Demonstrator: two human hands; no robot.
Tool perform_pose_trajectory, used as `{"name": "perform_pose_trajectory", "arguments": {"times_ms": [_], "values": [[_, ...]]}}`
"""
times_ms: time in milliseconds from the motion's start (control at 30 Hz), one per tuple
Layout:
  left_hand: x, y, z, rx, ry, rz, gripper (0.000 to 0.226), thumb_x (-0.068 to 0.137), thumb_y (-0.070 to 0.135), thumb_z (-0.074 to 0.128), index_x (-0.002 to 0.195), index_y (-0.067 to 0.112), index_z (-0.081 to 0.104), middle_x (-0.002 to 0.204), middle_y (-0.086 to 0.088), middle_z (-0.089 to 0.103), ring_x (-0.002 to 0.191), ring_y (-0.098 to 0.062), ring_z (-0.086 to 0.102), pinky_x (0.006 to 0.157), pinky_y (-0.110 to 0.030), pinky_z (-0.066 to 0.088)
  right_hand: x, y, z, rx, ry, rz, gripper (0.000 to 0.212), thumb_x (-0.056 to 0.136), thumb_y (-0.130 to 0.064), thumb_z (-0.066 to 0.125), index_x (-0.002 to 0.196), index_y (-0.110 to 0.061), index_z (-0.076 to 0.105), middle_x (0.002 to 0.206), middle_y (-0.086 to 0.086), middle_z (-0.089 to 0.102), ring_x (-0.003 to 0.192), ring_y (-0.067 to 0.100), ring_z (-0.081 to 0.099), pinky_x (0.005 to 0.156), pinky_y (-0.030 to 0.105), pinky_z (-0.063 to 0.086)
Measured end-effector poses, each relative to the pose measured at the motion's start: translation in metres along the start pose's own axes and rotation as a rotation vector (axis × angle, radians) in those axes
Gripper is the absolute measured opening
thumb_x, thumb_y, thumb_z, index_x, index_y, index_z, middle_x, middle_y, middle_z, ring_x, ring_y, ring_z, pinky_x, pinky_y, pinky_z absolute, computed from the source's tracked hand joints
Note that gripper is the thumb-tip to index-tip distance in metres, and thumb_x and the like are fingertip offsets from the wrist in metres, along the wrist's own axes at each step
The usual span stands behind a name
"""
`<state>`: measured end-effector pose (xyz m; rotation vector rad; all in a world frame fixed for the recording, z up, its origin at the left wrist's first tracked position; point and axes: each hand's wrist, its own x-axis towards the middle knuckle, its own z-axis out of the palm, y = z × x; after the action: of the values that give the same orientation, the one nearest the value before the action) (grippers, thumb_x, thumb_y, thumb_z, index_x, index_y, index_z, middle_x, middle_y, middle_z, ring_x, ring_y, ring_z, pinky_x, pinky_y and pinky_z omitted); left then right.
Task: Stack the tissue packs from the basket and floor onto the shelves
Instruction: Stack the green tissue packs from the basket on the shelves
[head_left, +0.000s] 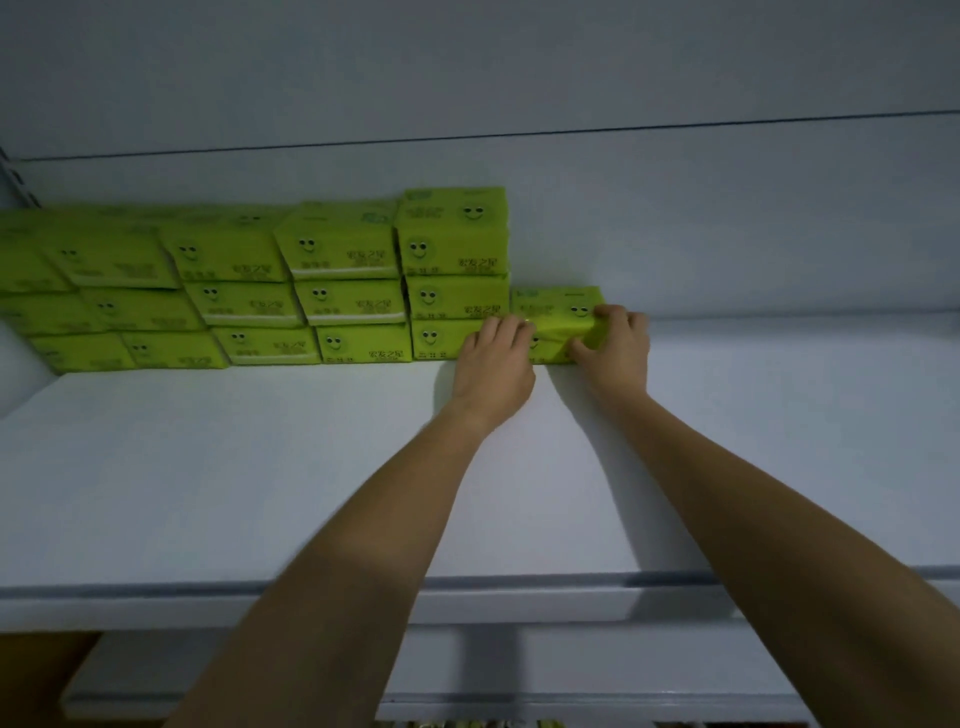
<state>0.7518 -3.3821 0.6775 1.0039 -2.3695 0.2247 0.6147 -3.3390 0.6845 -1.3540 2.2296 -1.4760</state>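
Pack held: bright green tissue pack (557, 316), soft plastic-wrapped rectangular block w/ smiley-face print, lying flat on the shelf at the far right end of the row, back near the rear panel. Looks like a single pack, one layer high, tho hands cover much of its front, so can't be sure.
Left hand (496, 358): on the pack's left front corner, fingers curled over its top-left edge, gripping it. Wrist low, just above the shelf surface.
Right hand (618, 340): wrapped round the pack's right end, fingers bent over the top, thumb pressed into the front face, pinching the wrap so it dents a little.
Pack vs grip: pack sits betw. the two hands, clamped from both ends, its top face w/ the smiley showing in the gap betw. them.
Tall column (454, 249): green packs piled several high, touching the held pack's left side and rising well above it.
Stacked green packs (249, 301): same print, three layers, running left from the column along the rear panel to the frame's edge.
Shelf (260, 467): white flat board, front lip pale grey.
Rear panel (727, 234): plain white, upright behind the packs.
Lower shelf (519, 667): white, partly seen under the forearms.
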Motion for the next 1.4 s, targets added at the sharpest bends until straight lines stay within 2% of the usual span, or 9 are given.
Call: {"name": "perform_pose_trajectory", "arguments": {"times_ms": [33,133,200,333,600,800,933,1133,1400], "values": [[0.0,0.0,-0.002,0.024,-0.053,-0.001,0.046,0.079,0.011,0.061,0.123,0.004,0.055,0.124,-0.013,0.057,0.108,-0.032,0.054,0.083,-0.042,0.049,0.001,-0.001,0.003,0.018,0.007,0.003,0.05,0.081,-0.008,0.059,0.129,-0.005,0.045,0.131,0.016,0.039,0.119,0.031,0.043,0.092,0.025,0.031],[0.0,-0.003,-0.005,0.134,-0.236,-0.012,0.049,0.097,0.031,0.038,0.142,0.01,0.033,0.155,-0.005,0.02,0.135,-0.025,0.027,0.105,-0.04,0.027,0.002,-0.002,0.005,0.037,0.029,0.027,0.048,0.083,-0.007,0.057,0.129,-0.004,0.044,0.134,0.016,0.036,0.107,0.03,0.052,0.087,0.026,0.036],[-0.002,-0.002,-0.008,0.191,-0.301,-0.017,0.053,0.099,0.037,0.03,0.144,0.01,0.027,0.158,-0.002,0.007,0.138,-0.024,0.019,0.109,-0.04,0.022,0.002,0.0,0.003,0.03,0.031,0.029,0.045,0.085,-0.009,0.056,0.128,-0.004,0.045,0.133,0.017,0.038,0.104,0.032,0.055,0.09,0.031,0.039],[-0.007,0.0,-0.01,0.118,-0.343,-0.067,0.053,0.1,0.039,0.026,0.146,0.011,0.024,0.159,0.001,-0.002,0.136,-0.024,0.02,0.111,-0.041,0.021,-0.006,0.003,-0.006,-0.049,-0.034,-0.035,0.047,0.086,-0.011,0.055,0.131,-0.005,0.044,0.133,0.018,0.039,0.111,0.032,0.051,0.09,0.034,0.04],[-0.054,-0.012,-0.049,-0.03,-0.368,-0.146,0.053,0.102,0.036,0.025,0.149,0.015,0.016,0.158,-0.002,0.007,0.143,-0.023,0.012,0.116,-0.043,0.013,-0.069,-0.016,-0.013,-0.35,-0.123,-0.306,0.05,0.087,-0.019,0.058,0.135,-0.009,0.047,0.148,0.018,0.031,0.134,0.033,0.034,0.107,0.036,0.025],[-0.133,-0.052,-0.107,-0.035,-0.336,-0.211,0.054,0.101,0.035,0.026,0.149,0.012,0.015,0.153,-0.008,0.027,0.14,-0.025,0.023,0.114,-0.044,0.02,-0.151,-0.065,0.007,-0.395,-0.237,-0.456,0.048,0.091,-0.026,0.054,0.134,-0.008,0.047,0.148,0.019,0.032,0.134,0.035,0.035,0.109,0.04,0.025],[-0.2,-0.096,-0.149,-0.015,-0.295,-0.275,0.054,0.101,0.033,0.03,0.148,0.009,0.018,0.15,-0.012,0.032,0.134,-0.03,0.033,0.109,-0.043,0.027,-0.222,-0.103,0.036,-0.339,-0.276,-0.533,0.054,0.087,-0.037,0.044,0.128,-0.004,0.054,0.14,0.024,0.043,0.126,0.04,0.044,0.104,0.048,0.033],[-0.336,-0.138,-0.172,-0.083,-0.002,-0.301,0.05,0.098,0.022,0.035,0.144,0.005,0.029,0.151,-0.012,0.03,0.14,-0.026,0.027,0.115,-0.041,0.02,-0.344,-0.136,0.093,-0.356,-0.382,-0.653,0.049,0.091,-0.035,0.043,0.129,-0.006,0.052,0.141,0.019,0.043,0.13,0.036,0.041,0.106,0.047,0.031],[-0.506,-0.14,-0.116,-0.171,-0.313,-0.533,0.057,0.095,0.031,0.028,0.147,0.008,0.023,0.154,-0.009,0.023,0.141,-0.025,0.023,0.115,-0.038,0.017,-0.489,-0.07,0.17,-0.339,-0.753,-0.516,0.056,0.086,-0.039,0.034,0.126,-0.005,0.055,0.136,0.02,0.048,0.124,0.037,0.048,0.103,0.051,0.038]]}}
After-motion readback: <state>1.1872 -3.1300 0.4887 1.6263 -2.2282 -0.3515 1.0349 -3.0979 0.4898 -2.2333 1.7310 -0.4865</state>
